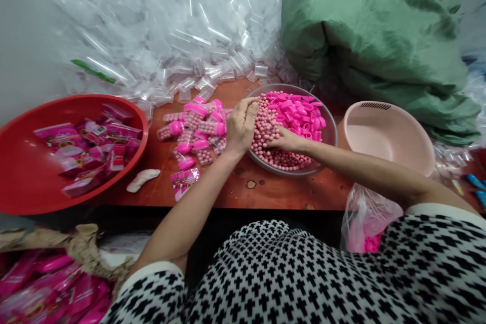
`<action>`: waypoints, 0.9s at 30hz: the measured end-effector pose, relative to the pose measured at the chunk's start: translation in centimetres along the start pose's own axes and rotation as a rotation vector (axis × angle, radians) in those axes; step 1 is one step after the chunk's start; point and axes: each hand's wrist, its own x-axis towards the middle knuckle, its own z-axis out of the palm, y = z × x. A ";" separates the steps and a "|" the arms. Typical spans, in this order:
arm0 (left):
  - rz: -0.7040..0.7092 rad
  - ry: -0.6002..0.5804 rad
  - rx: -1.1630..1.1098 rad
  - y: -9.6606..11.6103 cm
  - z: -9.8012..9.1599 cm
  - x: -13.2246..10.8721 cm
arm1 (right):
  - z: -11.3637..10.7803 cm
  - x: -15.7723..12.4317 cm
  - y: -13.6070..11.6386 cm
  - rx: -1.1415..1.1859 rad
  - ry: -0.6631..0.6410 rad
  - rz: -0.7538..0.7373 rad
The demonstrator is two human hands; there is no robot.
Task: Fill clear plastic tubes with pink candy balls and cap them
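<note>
My left hand (242, 124) is closed in a fist at the left rim of a grey basin (332, 134); whatever it holds is hidden by the fingers. Inside the basin lie a heap of round pink beads (271, 124) and bright pink plastic pieces (294, 111). My right hand (286, 140) reaches in from the right, its fingers curled among the beads and partly covered by them. Left of the basin is a pile of clear tubes (195, 119) filled with beads and closed with pink caps. Small printed pink packets (185, 182) lie below that pile.
A red basin (142, 134) with pink packets stands at left, beside a whitish curved piece (142, 179). Clear empty tubes (212, 71) heap along the back. A green sack (372, 35) and a pale pink basin (383, 139) are at right. A plastic bag (366, 217) hangs at the front edge.
</note>
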 end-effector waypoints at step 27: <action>-0.257 -0.341 0.101 2.1 -0.1 1.3 | -5.1 -2.6 -3.4 -0.500 0.062 -0.360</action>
